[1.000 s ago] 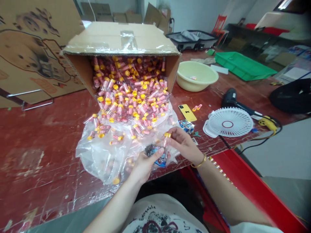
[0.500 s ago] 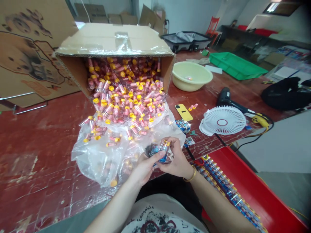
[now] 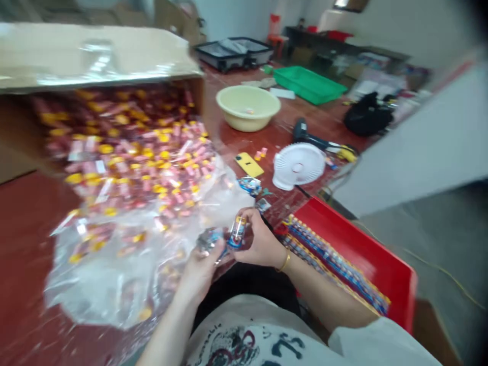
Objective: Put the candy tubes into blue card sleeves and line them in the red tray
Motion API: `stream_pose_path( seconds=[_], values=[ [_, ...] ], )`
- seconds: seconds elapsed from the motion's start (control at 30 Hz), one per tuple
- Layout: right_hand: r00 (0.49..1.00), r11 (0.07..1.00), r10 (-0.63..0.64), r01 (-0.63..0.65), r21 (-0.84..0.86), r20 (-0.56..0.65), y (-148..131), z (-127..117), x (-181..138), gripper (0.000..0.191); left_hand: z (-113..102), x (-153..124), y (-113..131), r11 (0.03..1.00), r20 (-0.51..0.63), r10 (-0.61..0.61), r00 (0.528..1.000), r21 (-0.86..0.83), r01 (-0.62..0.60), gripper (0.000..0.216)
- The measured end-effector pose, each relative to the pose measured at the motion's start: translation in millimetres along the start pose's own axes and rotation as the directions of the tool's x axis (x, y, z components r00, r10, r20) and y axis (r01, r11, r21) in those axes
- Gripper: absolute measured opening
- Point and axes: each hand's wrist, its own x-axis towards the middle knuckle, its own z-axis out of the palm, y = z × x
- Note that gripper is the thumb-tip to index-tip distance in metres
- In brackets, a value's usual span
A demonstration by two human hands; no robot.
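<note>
My right hand [image 3: 264, 243] grips a small clear bottle [image 3: 238, 233] with a yellow cap and a blue printed wrap, held upright between thumb and fingers. Beside it, my left hand [image 3: 201, 269] is closed on several shiny printed film sleeves [image 3: 209, 239], its thumb on top. Both hands are close together over the table's front edge. To their left, a heap of small pink-filled bottles [image 3: 145, 168] with yellow caps spills out of a cardboard box [image 3: 137, 56] onto a clear plastic sheet [image 3: 102, 290]. Motion blurs the heap.
A red tray [image 3: 389, 264] with rows of blue-wrapped bottles [image 3: 343, 274] lies at my right. Farther back are a white fan [image 3: 299, 165], a yellow phone [image 3: 248, 164], a heat gun [image 3: 301, 131], a cream basin [image 3: 247, 122] and a green tray [image 3: 308, 84]. More printed sleeves [image 3: 249, 185] lie near the phone.
The view has swung right, bringing more of the red tray into sight. My right hand and the wrapped bottle have drawn apart from my left hand, which still holds the sleeves.
</note>
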Motion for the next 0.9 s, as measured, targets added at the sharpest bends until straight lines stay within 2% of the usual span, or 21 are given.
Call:
stream_pose_path(
  seconds=[0.07, 0.13, 0.17, 0.23, 0.3, 0.37, 0.47, 0.57, 0.67, 0.8, 0.9],
  values=[
    [0.988, 0.977, 0.136, -0.147, -0.152, -0.080, 27, -37, -20, 0.063, 3, 2, -2, 0.998, -0.011, -0.052, 0.999, 0.037, 0.052, 0.055],
    [0.922, 0.890, 0.324, -0.373, -0.262, -0.213, 65, -89, -59, 0.061, 5, 8, -5, 0.988, -0.032, -0.068, 0.997, 0.138, 0.072, 0.057],
    [0.860, 0.817, 0.416, -0.496, -0.294, -0.295, 85, -117, -86, 0.060, 7, 12, -6, 0.977, -0.050, -0.064, 0.997, 0.201, 0.072, 0.057],
    [0.687, 0.609, 0.578, -0.722, -0.328, -0.440, 123, -170, -150, 0.059, 9, 18, -10, 0.959, -0.082, -0.067, 0.994, 0.270, 0.087, 0.064],
    [0.512, 0.390, 0.674, -0.859, -0.332, -0.532, 155, -209, -215, 0.054, 13, 21, -14, 0.951, -0.096, -0.053, 0.994, 0.299, 0.080, 0.068],
    [0.370, 0.218, 0.734, -0.923, -0.318, -0.570, 182, -228, -268, 0.052, 17, 21, -17, 0.950, -0.107, -0.027, 0.994, 0.307, 0.059, 0.063],
    [0.255, 0.083, 0.790, -0.945, -0.315, -0.557, 215, -228, -316, 0.049, 25, 18, -17, 0.944, -0.142, -0.023, 0.990, 0.322, 0.068, 0.047],
    [0.194, 0.008, 0.826, -0.943, -0.332, -0.530, 244, -214, -332, 0.048, 37, 14, -16, 0.939, -0.187, -0.023, 0.982, 0.333, 0.085, 0.041],
    [0.179, -0.014, 0.845, -0.935, -0.356, -0.504, 270, -205, -332, 0.056, 48, 13, -15, 0.946, -0.216, -0.025, 0.976, 0.312, 0.093, 0.043],
    [0.232, 0.052, 0.847, -0.932, -0.360, -0.479, 280, -210, -332, 0.068, 53, 17, -16, 0.955, -0.245, -0.055, 0.968, 0.271, 0.123, 0.044],
    [0.311, 0.132, 0.815, -0.921, -0.365, -0.489, 259, -223, -333, 0.075, 47, 17, -15, 0.957, -0.223, -0.012, 0.975, 0.280, 0.076, 0.055]
  ],
)
